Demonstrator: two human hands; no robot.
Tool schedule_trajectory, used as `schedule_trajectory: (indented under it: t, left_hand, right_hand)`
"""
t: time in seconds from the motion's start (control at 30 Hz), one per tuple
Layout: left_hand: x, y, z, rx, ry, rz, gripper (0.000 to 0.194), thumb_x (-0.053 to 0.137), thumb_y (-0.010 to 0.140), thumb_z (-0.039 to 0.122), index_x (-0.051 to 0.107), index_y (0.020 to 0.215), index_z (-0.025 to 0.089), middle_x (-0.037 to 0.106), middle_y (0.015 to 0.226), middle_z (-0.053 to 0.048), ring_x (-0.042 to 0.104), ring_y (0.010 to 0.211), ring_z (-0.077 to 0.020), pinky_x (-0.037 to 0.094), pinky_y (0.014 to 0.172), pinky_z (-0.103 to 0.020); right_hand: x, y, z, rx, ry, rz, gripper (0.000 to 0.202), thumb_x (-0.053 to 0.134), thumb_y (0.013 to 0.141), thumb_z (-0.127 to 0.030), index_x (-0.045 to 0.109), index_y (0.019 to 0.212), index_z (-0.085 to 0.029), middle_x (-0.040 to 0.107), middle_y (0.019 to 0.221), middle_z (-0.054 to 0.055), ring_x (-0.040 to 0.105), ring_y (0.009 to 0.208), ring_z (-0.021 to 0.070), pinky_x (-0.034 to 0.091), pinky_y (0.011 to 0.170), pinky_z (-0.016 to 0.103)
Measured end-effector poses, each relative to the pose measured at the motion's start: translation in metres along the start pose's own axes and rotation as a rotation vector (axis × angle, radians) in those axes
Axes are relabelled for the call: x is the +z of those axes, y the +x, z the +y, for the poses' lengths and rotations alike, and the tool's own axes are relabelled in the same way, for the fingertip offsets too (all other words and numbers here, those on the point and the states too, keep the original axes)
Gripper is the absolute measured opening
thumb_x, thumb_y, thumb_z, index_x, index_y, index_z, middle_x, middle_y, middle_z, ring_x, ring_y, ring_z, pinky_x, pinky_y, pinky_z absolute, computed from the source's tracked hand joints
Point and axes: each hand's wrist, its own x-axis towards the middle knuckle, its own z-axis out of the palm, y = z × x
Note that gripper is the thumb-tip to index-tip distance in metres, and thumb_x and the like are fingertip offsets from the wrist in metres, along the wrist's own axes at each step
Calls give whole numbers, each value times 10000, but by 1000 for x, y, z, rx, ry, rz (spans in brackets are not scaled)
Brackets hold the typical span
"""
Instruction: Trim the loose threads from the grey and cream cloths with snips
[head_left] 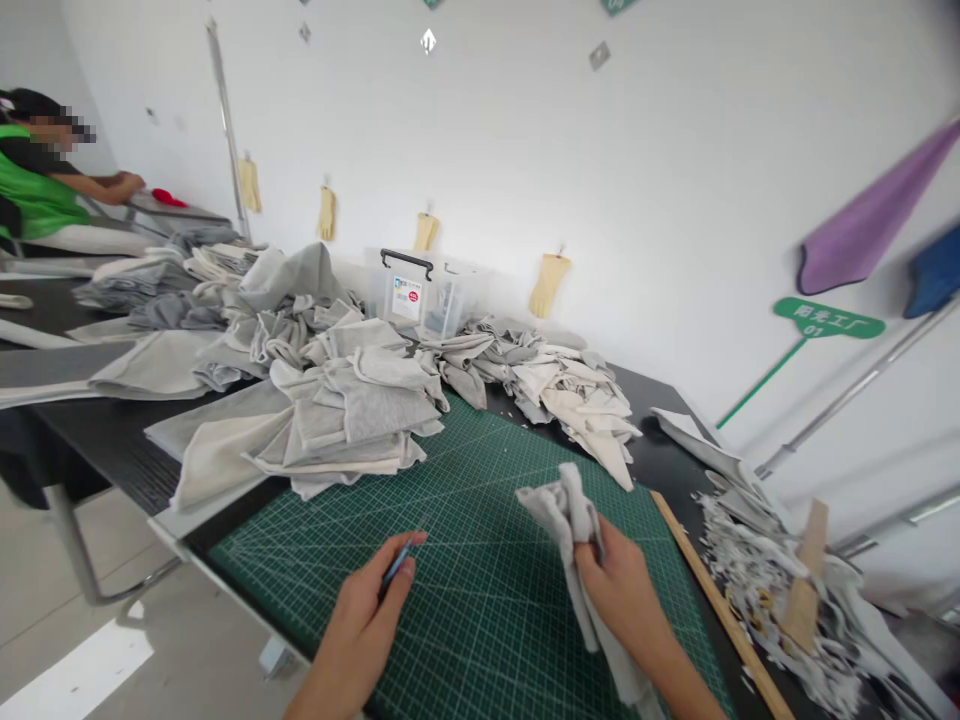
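Observation:
My left hand (367, 605) is closed around a small blue tool (396, 568), held above the front part of the green cutting mat (465, 540). To its right, my right hand (619, 585) grips a folded grey cloth (564, 515); the cloth's lower end hangs down past the wrist. The two hands are apart. A large pile of grey and cream cloth pieces (345, 410) lies at the mat's back left edge. Another heap of cloth pieces (570, 385) lies at its back right.
A clear plastic box (427, 300) stands behind the piles. Along the mat's right edge lies a wooden strip (720, 605), with cloth scraps (772, 580) and a wooden block (808, 580) beyond. A person in green (37, 185) sits at the far left.

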Motion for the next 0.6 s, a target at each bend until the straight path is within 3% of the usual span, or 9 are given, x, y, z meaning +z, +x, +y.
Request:
schedule_trajectory:
  t: [0.17, 0.3, 0.37, 0.43, 0.53, 0.6]
  left_hand:
    - [7, -4, -11, 69, 65, -21, 375, 433, 925, 421, 598, 1200, 227, 674, 1140, -90, 629, 1041, -238, 485, 933, -346]
    - [9, -3, -19, 93, 41, 14, 354, 438, 922, 426, 608, 1177, 248, 687, 1121, -82, 648, 1006, -229, 502, 905, -322]
    - [8, 1, -20, 102, 38, 14, 348, 430, 923, 427, 617, 1153, 245, 702, 1076, -85, 662, 967, -224, 509, 887, -309]
    - [5, 5, -19, 108, 39, -1, 346, 410, 925, 433, 627, 1115, 242, 716, 1011, -88, 677, 905, -217, 521, 849, -290]
    - [2, 8, -18, 109, 44, -40, 320, 389, 930, 415, 624, 1078, 257, 724, 943, -75, 684, 819, -203, 532, 783, -263]
    - [1, 8, -18, 101, 60, -37, 291, 405, 925, 389, 614, 1090, 270, 723, 953, -66, 682, 829, -205, 526, 788, -265]
  right_hand:
    - [-37, 81, -69, -149, -41, 235, 100, 436, 789, -248, 510, 736, -209, 564, 658, 16, 526, 633, 197, 368, 604, 293]
    - [-37, 165, -147, -317, -7, 346, 80, 443, 768, -203, 493, 705, -207, 515, 640, 6, 500, 652, 190, 365, 650, 309]
    - [-21, 203, -186, -408, 128, 337, 82, 443, 758, -167, 509, 720, -198, 519, 694, 16, 533, 752, 210, 380, 756, 344]
    - [4, 233, -219, -465, 268, 242, 100, 455, 767, -156, 538, 730, -196, 533, 735, 21, 562, 858, 231, 376, 853, 375]
    - [49, 256, -252, -507, 394, 70, 86, 590, 709, -141, 603, 712, -226, 607, 753, 20, 599, 897, 234, 400, 904, 378]
    - [71, 260, -261, -517, 478, -60, 185, 700, 621, -131, 659, 765, -240, 668, 796, 17, 628, 885, 227, 430, 905, 378]
